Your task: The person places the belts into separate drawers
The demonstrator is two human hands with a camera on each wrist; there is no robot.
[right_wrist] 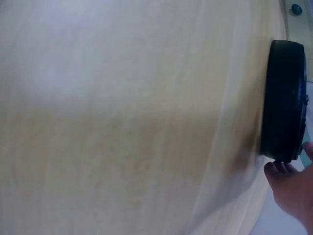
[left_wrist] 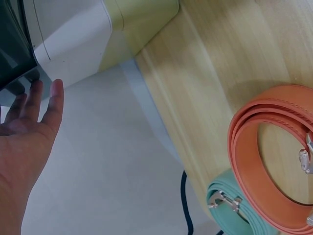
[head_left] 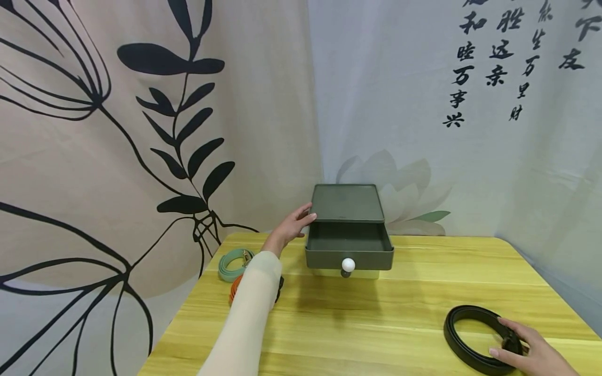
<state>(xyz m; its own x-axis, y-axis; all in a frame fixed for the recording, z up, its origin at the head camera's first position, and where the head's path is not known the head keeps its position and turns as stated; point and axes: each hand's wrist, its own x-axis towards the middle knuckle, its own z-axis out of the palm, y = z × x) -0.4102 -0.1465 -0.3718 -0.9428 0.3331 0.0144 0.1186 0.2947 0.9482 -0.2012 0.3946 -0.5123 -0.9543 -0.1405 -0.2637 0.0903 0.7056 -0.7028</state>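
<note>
A small box with a dark grey-green top (head_left: 348,202) stands at the back of the table. Its drawer (head_left: 349,259) is pulled out toward me and has a round white knob (head_left: 348,265). At the box's left edge is my left hand (head_left: 292,227), fingers extended against its side. The left wrist view shows those fingertips (left_wrist: 56,88) at the dark edge. On the right, my right hand (head_left: 533,349) grips a coiled black belt (head_left: 463,350) near its buckle, thumb and fingers on either side. The right wrist view catches this belt (right_wrist: 284,98) edge-on.
Left of the box lie a coiled green belt (head_left: 227,270) and an orange belt (head_left: 233,290), partly hidden by my left sleeve (head_left: 249,318). A dark item (head_left: 281,284) shows just past that sleeve. Behind the wooden table (head_left: 376,324) hangs a printed curtain (head_left: 268,130).
</note>
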